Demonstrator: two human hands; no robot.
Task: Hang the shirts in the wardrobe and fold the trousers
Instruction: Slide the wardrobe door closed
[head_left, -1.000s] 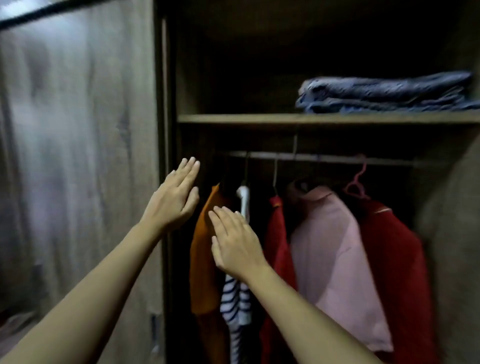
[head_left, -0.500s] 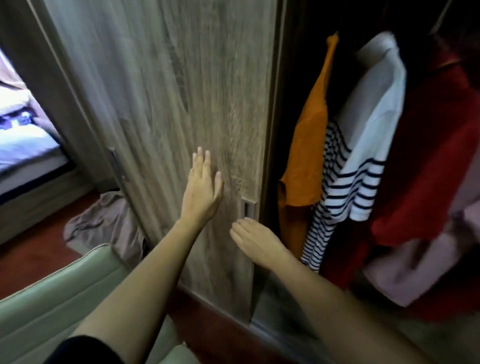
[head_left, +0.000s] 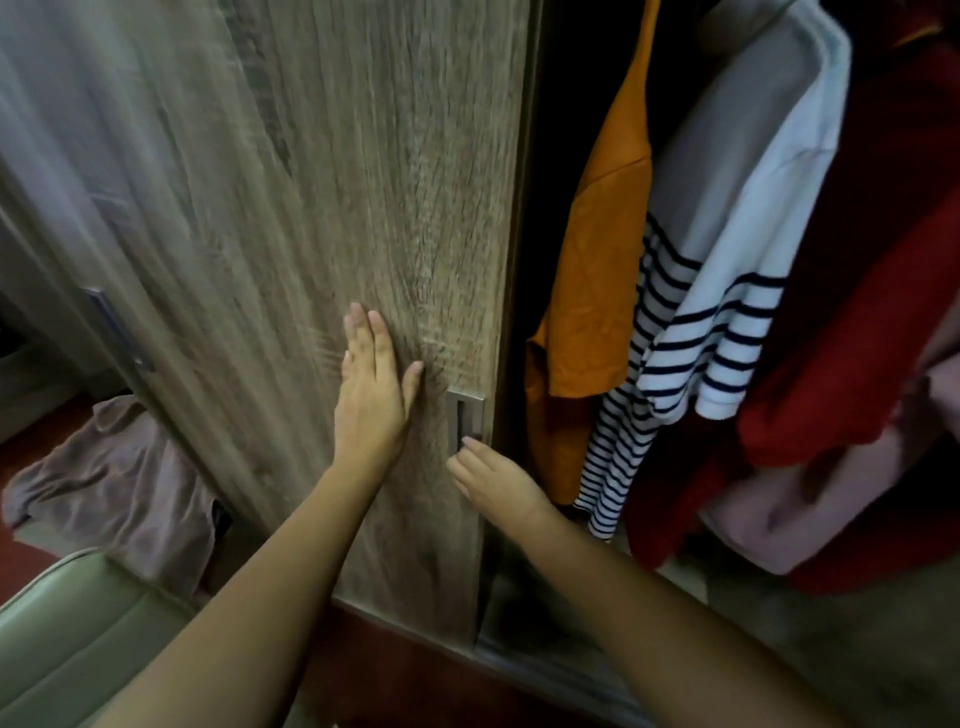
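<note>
The wardrobe's wooden sliding door (head_left: 322, 197) fills the left half of the view. My left hand (head_left: 371, 392) lies flat against it with straight fingers. My right hand (head_left: 485, 475) reaches the recessed metal handle (head_left: 466, 418) at the door's right edge, fingertips touching its lower end. Inside the open wardrobe hang an orange shirt (head_left: 592, 280), a white shirt with navy stripes (head_left: 717, 312), a red shirt (head_left: 852, 364) and a pink garment (head_left: 810, 499) low on the right.
A crumpled mauve cloth (head_left: 114, 483) lies on the red floor (head_left: 31, 561) beside the door. A green padded seat (head_left: 62, 639) sits at the bottom left. A second door handle (head_left: 117, 327) shows further left.
The view dropped from the rail and shelf to the door's lower part. Both hands came down from the hanging shirts; the left now presses the door and the right reached the handle.
</note>
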